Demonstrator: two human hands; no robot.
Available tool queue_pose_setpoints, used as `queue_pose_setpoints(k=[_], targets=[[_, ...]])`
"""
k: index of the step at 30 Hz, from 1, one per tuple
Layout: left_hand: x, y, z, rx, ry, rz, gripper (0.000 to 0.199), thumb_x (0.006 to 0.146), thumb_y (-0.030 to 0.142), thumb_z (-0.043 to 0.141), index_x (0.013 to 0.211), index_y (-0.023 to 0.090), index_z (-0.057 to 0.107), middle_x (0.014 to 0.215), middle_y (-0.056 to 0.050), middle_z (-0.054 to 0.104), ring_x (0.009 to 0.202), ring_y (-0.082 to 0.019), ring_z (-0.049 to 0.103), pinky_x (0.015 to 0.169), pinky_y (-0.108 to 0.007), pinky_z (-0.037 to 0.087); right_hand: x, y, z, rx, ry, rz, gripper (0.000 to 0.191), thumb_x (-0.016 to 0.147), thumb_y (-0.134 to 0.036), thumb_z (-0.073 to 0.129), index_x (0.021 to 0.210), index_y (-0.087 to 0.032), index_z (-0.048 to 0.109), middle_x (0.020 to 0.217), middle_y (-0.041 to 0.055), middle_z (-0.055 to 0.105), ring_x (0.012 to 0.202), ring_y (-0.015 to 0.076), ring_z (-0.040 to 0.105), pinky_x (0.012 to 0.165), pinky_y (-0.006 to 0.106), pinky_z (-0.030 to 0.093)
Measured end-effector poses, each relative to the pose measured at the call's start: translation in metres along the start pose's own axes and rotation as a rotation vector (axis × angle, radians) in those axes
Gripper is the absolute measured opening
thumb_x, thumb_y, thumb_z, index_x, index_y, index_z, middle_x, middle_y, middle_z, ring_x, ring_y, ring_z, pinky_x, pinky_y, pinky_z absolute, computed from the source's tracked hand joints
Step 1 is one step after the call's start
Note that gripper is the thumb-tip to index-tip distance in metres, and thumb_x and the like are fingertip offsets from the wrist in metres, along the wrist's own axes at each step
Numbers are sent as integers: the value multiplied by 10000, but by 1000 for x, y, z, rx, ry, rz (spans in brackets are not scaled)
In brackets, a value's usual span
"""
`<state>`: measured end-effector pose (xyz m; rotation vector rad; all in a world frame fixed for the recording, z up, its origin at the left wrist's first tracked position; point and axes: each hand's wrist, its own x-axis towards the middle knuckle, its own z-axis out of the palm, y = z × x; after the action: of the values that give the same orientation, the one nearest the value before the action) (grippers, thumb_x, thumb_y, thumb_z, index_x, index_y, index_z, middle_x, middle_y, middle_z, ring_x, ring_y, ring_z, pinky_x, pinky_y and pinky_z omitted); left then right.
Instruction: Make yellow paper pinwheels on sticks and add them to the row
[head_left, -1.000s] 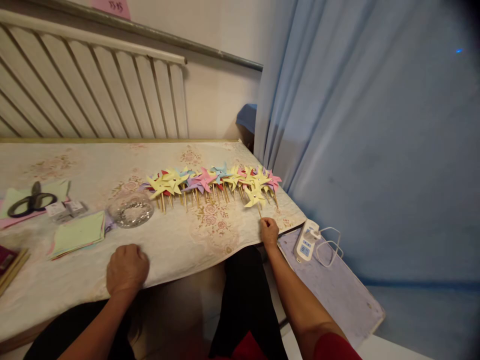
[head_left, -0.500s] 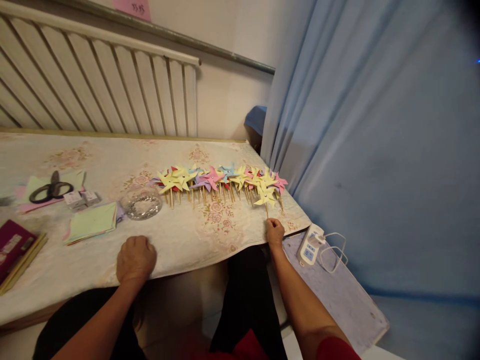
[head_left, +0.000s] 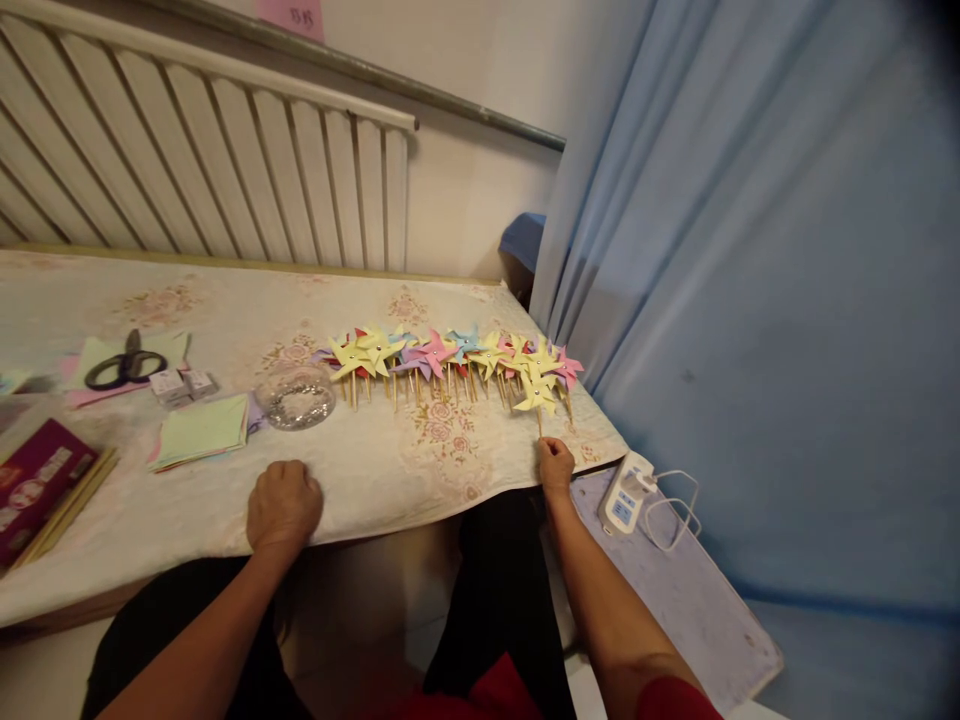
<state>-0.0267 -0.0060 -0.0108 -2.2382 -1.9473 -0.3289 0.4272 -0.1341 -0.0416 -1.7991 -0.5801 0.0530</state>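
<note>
My right hand (head_left: 556, 467) pinches the lower end of a thin stick at the table's front right. The stick carries a yellow paper pinwheel (head_left: 537, 392), which lies at the right end of a row of pinwheels (head_left: 435, 352) in yellow, pink, purple, blue and red. Their sticks point toward me. My left hand (head_left: 285, 505) rests as a closed fist on the table's front edge, with nothing showing in it. Beyond that fist is a clear round dish (head_left: 295, 398) of small shiny pieces. A stack of pale green paper squares (head_left: 201, 432) lies to its left.
Black-handled scissors (head_left: 126, 368) lie on coloured paper beside small boxes (head_left: 182, 386). A purple box (head_left: 41, 485) and loose sticks (head_left: 75, 505) are at the left. A white power strip (head_left: 627, 495) with a cable sits on a lower surface, by the blue curtain (head_left: 750, 300).
My view has turned slightly left, so the table things appear farther right. My right hand still pinches the yellow pinwheel's stick, and my left fist stays at the table's edge.
</note>
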Motion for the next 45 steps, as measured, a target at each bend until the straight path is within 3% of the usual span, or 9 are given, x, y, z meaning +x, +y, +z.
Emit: queue_pose_setpoints(k=[9, 19, 28, 35, 45], targets=[[-1, -1, 1, -11, 16, 16, 337, 951, 272, 352, 956, 120, 652, 985, -153, 598, 916, -284, 544, 753, -385, 380, -2, -19, 17, 28, -45, 14, 284, 677, -432, 590, 689, -173, 708, 658, 56, 696, 666, 222, 594, 688, 339, 460], [-1, -1, -1, -40, -13, 5, 298, 952, 257, 380, 962, 116, 643, 990, -158, 596, 937, -286, 545, 772, -382, 381, -7, -63, 93, 60, -200, -102, 208, 711, -369, 550, 685, -199, 668, 703, 27, 684, 711, 204, 590, 730, 308, 451], [-3, -2, 2, -6, 47, 27, 244, 952, 246, 401, 901, 147, 618, 938, -128, 593, 894, -275, 548, 744, -373, 374, -8, -75, 147, 8, -205, -130, 157, 717, -292, 523, 674, -203, 644, 716, 14, 667, 738, 192, 574, 730, 283, 415], [-4, -2, 2, -2, 50, 34, 217, 946, 236, 416, 880, 156, 607, 923, -121, 596, 890, -273, 556, 746, -371, 381, -11, -76, 167, -46, -200, -117, 145, 724, -266, 501, 662, -212, 620, 691, 6, 642, 709, 189, 546, 688, 274, 388], [-4, -1, 0, 5, 59, 34, 213, 936, 227, 421, 864, 157, 609, 913, -121, 599, 876, -273, 553, 736, -376, 389, -14, -78, 176, -74, -197, -125, 164, 757, -292, 517, 707, -208, 649, 721, 22, 667, 740, 199, 564, 707, 279, 399]])
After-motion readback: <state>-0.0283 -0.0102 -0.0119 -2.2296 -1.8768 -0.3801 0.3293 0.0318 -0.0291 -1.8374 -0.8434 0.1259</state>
